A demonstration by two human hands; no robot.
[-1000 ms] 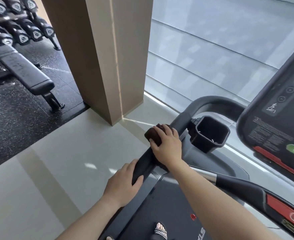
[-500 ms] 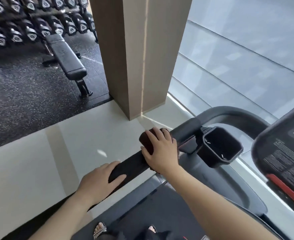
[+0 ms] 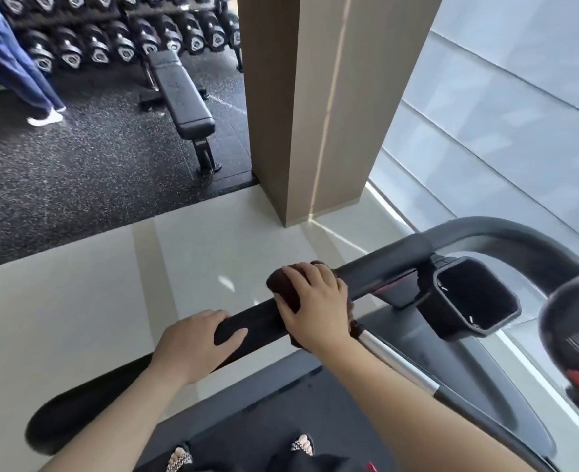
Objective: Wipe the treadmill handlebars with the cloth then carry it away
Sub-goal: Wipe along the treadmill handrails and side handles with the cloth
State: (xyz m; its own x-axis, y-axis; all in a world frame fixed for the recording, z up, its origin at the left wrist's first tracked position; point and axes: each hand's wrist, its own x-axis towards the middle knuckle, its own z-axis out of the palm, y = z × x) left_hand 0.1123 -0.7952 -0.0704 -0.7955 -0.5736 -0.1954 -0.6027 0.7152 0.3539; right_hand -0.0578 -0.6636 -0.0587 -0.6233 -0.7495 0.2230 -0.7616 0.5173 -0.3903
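Note:
The treadmill's black left handlebar (image 3: 383,264) runs diagonally from lower left up to the console. A dark brown cloth (image 3: 283,289) is wrapped over the bar near its middle, and my right hand (image 3: 318,308) presses down on it, fingers curled around cloth and bar. Just below it my left hand (image 3: 196,345) grips the bare bar. Most of the cloth is hidden under my right hand.
A black cup holder (image 3: 475,301) sits right of the bar, with the console (image 3: 574,335) at the far right. A beige pillar (image 3: 315,107) stands ahead. A bench (image 3: 179,93), a dumbbell rack (image 3: 117,39) and a person's legs (image 3: 12,66) are at the back left.
The view has swung left, bringing more of the gym floor and a person's legs into sight. Both hands keep their grip on the bar; the right hand with the cloth has barely shifted.

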